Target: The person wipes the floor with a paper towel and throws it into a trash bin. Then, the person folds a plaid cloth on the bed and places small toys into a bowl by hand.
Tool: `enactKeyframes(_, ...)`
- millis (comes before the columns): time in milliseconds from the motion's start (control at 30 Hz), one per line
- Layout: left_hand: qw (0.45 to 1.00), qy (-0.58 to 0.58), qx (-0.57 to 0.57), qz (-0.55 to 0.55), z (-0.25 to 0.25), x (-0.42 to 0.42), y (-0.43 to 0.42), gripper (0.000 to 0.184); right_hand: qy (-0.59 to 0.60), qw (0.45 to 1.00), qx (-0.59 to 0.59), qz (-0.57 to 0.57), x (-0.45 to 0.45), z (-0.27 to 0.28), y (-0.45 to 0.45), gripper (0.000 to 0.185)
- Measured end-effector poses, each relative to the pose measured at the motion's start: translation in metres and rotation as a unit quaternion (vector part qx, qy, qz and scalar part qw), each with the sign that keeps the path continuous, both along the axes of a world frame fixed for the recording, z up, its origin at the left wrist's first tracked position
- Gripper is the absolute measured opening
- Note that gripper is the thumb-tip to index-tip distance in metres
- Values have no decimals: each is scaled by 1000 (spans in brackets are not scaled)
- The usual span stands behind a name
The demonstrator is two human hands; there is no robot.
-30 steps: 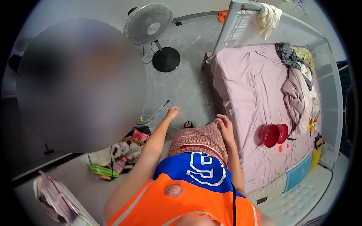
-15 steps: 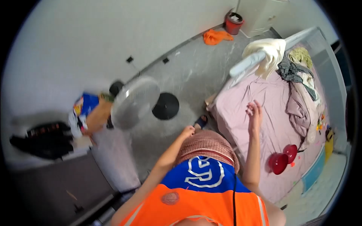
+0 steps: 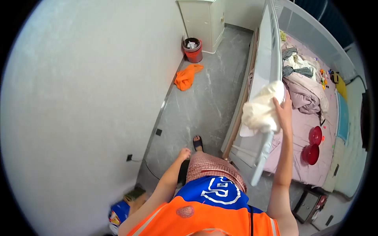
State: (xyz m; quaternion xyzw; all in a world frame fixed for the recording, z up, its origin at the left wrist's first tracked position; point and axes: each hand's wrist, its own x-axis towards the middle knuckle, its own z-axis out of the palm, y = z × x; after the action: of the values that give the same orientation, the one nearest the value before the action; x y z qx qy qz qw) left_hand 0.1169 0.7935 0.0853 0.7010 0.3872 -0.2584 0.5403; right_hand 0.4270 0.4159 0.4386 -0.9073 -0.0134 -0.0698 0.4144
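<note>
My right hand (image 3: 284,112) rests on the right side of a cream cloth (image 3: 263,109), which hangs over the end of the bed's rail (image 3: 262,159). Its fingers are bent against the cloth; whether they pinch it or the rail is hard to tell. My left hand (image 3: 184,153) hangs low by my left thigh, its fingers curled and nothing visible in them. Beyond the rail lies the pink bed sheet (image 3: 297,137), with rumpled bedding (image 3: 305,96) on it.
Two red bowls (image 3: 311,154) sit on the bed. An orange cloth (image 3: 185,78) lies on the floor by the wall, near a red bin (image 3: 193,50) and a pale cabinet (image 3: 202,23). Bags (image 3: 119,211) stand at the lower left, a small dark cabinet (image 3: 309,206) at the lower right.
The view has swung towards the wall and the floor beside the bed. The fan has left the view. My right hand has moved from over the bed onto the cream cloth.
</note>
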Motion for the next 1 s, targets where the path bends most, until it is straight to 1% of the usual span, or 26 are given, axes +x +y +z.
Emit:
enactKeyframes(33, 1000, 3, 0, -10, 11, 5, 19, 16, 26, 998, -46, -22, 2, 15, 8, 64)
enactKeyframes(67, 1000, 6, -27, -4, 17, 7, 35, 17, 29, 998, -48, -31, 3, 20, 9, 64)
enactKeyframes(133, 998, 23, -57, 8, 16, 27, 67, 19, 76, 994, -67, 37, 18, 28, 11, 53)
enactKeyframes(167, 997, 46, -59, 13, 13, 31, 82, 20, 73, 995, -66, 24, 20, 31, 14, 53)
enactKeyframes(233, 995, 73, -61, -10, 6, 39, 112, 20, 102, 991, -87, -13, 18, 37, 23, 42)
enactKeyframes(267, 993, 94, -64, -15, 1, 40, 120, 20, 79, 994, -72, -9, 14, 36, 24, 40)
enactKeyframes(400, 992, 94, -55, -60, -13, 69, 154, 20, 83, 995, -45, -27, 10, 27, 24, 40)
enactKeyframes(467, 987, 94, -46, -119, -18, 94, 166, 20, 127, 978, -154, -62, 8, 26, 24, 45)
enactKeyframes(500, 987, 91, -44, -126, -22, 115, 170, 20, 124, 978, -152, -69, 3, 28, 36, 45)
enactKeyframes(533, 988, 91, -64, -111, -25, 132, 172, 21, 71, 937, -309, -150, -3, 35, 59, 49)
enactKeyframes(567, 988, 94, -83, -93, -27, 146, 174, 22, 19, 862, -455, -222, -5, 42, 83, 54)
enactKeyframes(600, 990, 70, -85, -93, -23, 170, 171, 23, -14, 868, -444, -222, -4, 51, 106, 61)
enactKeyframes(633, 991, 47, -85, -94, -14, 199, 167, 24, -5, 870, -440, -223, -4, 49, 128, 61)
enactKeyframes(700, 990, -19, -109, -90, 14, 263, 149, 24, -87, 910, -364, -181, 4, 44, 163, 56)
enactKeyframes(767, 983, -45, -144, -108, 27, 319, 130, 23, -61, 966, -215, -128, 24, 20, 193, 50)
enactKeyframes(800, 982, -44, -147, -111, 33, 348, 120, 23, -7, 982, -161, -102, 43, 12, 208, 46)
enactKeyframes(833, 979, -43, -147, -133, 38, 377, 111, 22, 46, 991, -106, -75, 63, 4, 220, 43)
enactKeyframes(900, 976, -47, -147, -154, 44, 435, 101, 22, 42, 999, -5, -11, 113, -19, 236, 42)
enactKeyframes(933, 974, -54, -158, -153, 44, 463, 98, 22, 38, 999, -6, -10, 142, -21, 241, 42)
enactKeyframes(1000, 972, -65, -174, -146, 41, 520, 89, 22, 20, 996, 17, 86, 210, -23, 241, 37)
